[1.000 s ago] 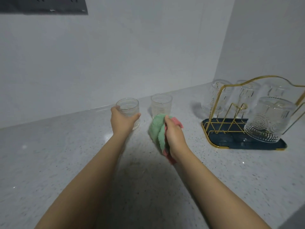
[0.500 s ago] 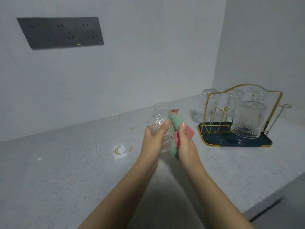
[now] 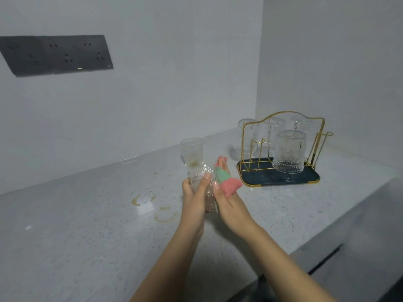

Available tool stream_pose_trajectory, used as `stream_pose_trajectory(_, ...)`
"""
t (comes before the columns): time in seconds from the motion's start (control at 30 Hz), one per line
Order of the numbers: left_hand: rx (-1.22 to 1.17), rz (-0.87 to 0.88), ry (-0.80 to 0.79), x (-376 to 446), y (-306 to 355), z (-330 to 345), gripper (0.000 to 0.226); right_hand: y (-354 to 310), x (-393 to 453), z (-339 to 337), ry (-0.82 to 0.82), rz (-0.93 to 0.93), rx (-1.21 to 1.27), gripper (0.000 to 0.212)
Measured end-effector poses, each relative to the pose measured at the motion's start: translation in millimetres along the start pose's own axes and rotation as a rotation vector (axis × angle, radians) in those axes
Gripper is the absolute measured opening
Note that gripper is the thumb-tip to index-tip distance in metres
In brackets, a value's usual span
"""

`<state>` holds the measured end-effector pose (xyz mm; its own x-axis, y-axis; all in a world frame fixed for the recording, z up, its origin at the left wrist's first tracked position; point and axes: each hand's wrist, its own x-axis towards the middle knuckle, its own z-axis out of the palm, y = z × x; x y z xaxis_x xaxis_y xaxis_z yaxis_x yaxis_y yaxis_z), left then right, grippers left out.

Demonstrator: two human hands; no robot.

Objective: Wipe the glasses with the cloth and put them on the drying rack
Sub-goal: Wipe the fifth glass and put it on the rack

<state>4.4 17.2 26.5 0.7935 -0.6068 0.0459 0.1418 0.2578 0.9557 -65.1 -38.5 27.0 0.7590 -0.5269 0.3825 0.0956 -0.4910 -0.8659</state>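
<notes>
While your left hand is clamped on the glass above the tabletop, turn it slowly; right hand, closed on the cloth, should press into every groove before the rack.

Grey speckled countertop, dark socket panel on wall

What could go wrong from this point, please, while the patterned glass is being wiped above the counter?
The clear patterned glass is held off the speckled grey countertop by the left hand alone, so it might slip while the right hand rubs it with the green and pink cloth. The second clear glass stands just behind and could be knocked over.
</notes>
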Motion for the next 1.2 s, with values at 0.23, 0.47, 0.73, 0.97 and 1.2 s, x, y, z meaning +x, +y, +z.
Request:
stream_pose_trajectory(0.23,-0.107,-0.122,-0.102,-5,-9,2,0.071,-7,9,-23,0.021,0.355,0.314,0.035)
stream_pose_trajectory(0.47,-0.06,-0.104,-0.077,2,-10,-3,0.07,5,-6,-1,0.042,0.039,0.11,0.051)
stream_pose_trajectory(0.73,-0.012,-0.107,-0.056,-2,-14,3,0.072,3,-10,-15,0.047,0.466,0.452,0.059)
stream_pose_trajectory(0.97,0.232,-0.001,-0.124,-10,-13,6,0.086,15,-19,-1,0.114,0.157,0.112,0.079)
stream_pose_trajectory(1.2,0.175,0.009,-0.179,-20,-9,8,0.035,2,-3,-23,0.123,0.403,0.373,0.06)
